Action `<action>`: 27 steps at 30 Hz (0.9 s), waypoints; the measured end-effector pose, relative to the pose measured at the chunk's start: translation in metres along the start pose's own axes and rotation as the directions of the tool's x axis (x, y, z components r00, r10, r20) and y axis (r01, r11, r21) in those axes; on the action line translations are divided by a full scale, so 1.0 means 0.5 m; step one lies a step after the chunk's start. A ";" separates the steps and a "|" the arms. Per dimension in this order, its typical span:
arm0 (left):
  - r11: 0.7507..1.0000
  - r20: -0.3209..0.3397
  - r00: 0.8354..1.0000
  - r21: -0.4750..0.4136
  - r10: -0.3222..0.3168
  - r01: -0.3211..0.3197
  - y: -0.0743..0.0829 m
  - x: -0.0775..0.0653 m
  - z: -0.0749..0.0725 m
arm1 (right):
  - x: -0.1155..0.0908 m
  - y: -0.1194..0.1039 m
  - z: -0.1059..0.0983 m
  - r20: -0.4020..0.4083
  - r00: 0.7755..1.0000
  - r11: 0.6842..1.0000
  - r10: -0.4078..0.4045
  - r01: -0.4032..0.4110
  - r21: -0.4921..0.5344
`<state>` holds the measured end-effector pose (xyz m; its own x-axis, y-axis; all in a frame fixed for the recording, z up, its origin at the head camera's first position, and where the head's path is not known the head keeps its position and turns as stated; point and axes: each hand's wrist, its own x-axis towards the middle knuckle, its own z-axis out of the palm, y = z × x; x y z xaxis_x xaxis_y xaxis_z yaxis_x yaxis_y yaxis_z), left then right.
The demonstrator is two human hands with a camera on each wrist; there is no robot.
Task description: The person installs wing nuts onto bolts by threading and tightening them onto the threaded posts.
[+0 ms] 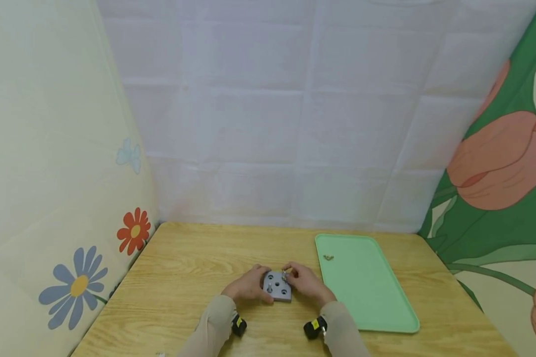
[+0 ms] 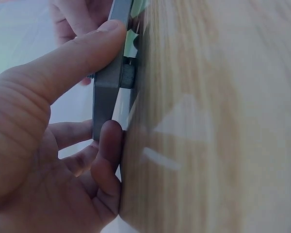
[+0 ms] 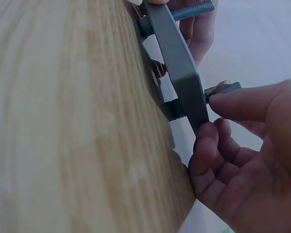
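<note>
A grey metal plate point(image 1: 277, 292) with several holes is held slightly above the wooden table. My left hand point(image 1: 250, 285) grips its left edge, with the thumb against the near side. Two bolts pass through the plate, heads below and threaded ends up. One bolt point(image 3: 196, 9) stands bare in the right wrist view, and a knurled bolt head point(image 2: 128, 75) shows under the plate in the left wrist view. My right hand point(image 1: 307, 281) pinches a small wing nut point(image 3: 218, 88) on the other bolt, at the plate's far right corner. Its fingertips partly cover the nut.
A light green tray point(image 1: 366, 292) lies on the table point(image 1: 196, 263) to the right. Inside it, near the far left corner, sits another brass-coloured wing nut point(image 1: 328, 257). A small pale object point(image 1: 161, 354) shows at the near left edge. A white sheet hangs behind the table.
</note>
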<state>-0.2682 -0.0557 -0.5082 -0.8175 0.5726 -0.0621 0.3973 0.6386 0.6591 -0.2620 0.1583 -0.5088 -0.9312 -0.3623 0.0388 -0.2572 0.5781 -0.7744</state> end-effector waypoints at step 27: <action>1.000 0.004 1.000 -0.029 0.012 -0.012 0.000 -0.001 -0.001 | 0.002 -0.008 0.010 -0.038 0.999 0.999 0.030 -0.032 -0.044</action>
<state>-0.2680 -0.0566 -0.5078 -0.8110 0.5823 -0.0573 0.3945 0.6166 0.6813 -0.2607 0.1518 -0.5086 -0.9477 -0.3167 0.0392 -0.2385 0.6213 -0.7464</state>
